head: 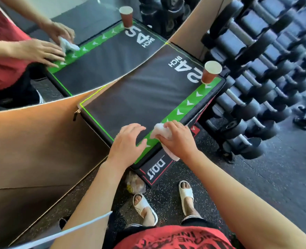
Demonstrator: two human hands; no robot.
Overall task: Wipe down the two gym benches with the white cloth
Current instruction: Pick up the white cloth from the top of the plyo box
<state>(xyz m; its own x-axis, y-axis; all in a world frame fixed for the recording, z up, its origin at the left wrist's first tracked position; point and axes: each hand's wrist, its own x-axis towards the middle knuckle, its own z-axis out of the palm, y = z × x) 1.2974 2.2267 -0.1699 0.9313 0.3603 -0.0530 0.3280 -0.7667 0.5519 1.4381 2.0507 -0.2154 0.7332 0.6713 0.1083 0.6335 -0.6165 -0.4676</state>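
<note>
A black padded box (141, 97) with a green arrow stripe and "24 INCH" lettering stands against a mirror. My right hand (177, 139) grips the crumpled white cloth (162, 132) on the green stripe at the box's near corner. Fingers spread, my left hand (129, 141) rests flat on the black top beside it. The mirror (87, 20) repeats both hands and the cloth at the upper left. A lower black pad (155, 168) with a red border pokes out beneath the box.
A brown paper cup (210, 72) stands on the far right corner of the box. A rack of dumbbells (260, 78) fills the right side. A crumpled plastic bag (135, 183) lies on the speckled floor by my sandalled feet. A brown panel (33, 141) is at left.
</note>
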